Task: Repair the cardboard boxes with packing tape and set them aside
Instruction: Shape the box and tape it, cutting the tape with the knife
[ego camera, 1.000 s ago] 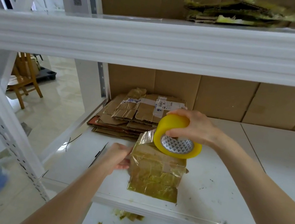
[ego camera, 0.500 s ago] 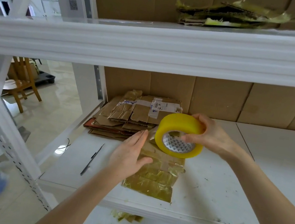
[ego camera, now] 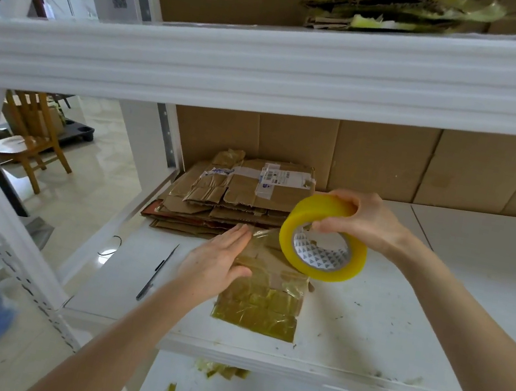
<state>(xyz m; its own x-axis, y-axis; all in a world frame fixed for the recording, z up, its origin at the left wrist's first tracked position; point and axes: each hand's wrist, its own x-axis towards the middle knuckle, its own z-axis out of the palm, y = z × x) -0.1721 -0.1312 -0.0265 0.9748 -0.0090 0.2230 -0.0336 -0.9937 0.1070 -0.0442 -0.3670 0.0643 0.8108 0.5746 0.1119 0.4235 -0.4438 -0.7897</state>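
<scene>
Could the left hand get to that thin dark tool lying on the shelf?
Probably yes: the tool lies uncovered on the shelf beside the left hand, nothing between them, though that hand presses the taped box.

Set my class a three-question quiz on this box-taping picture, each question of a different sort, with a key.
1. True or false: the left hand lies flat, fingers straight, on the tape-covered flattened brown cardboard box.
2. Which hand grips the yellow roll of packing tape? A. left hand B. right hand C. both hands
3. Fill the gap: the stack of flattened brown cardboard sheets lies ____ the tape-covered box, farther from the person.
Key: 1 true; 2 B; 3 behind.
</scene>
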